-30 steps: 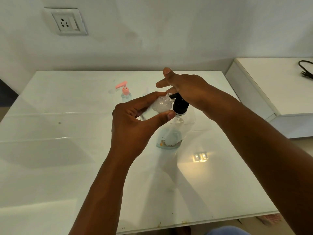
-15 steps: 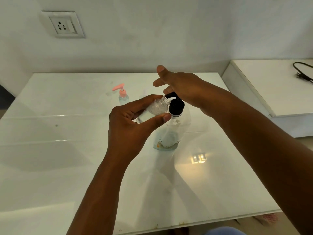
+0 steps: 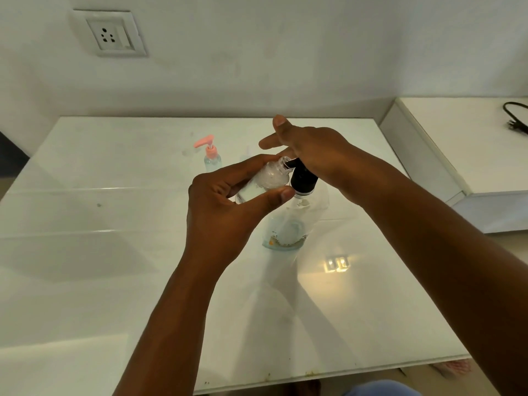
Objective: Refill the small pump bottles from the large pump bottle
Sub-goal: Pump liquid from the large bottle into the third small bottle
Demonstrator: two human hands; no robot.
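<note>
We see a glossy white table [image 3: 114,281] set against the wall. On it, near the centre, stands the large pump bottle [image 3: 291,224], clear with a black pump. At about eleven o'clock from it, well apart, stands a small pump bottle [image 3: 212,158] with a pink pump head.

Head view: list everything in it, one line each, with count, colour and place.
Large pump bottle: 1, clear with black pump, table centre.
Small open bottle: 1, clear, tilted, mouth at the black nozzle.
Pink-pump bottle: 1, clear, standing behind.
Table: 1, glossy white.
Wall socket: 1, white, upper left.
Side ledge: 1, white, right.
Cable: 1, black, on ledge.
Left hand: holds small bottle.
Right hand: on the pump.
</note>
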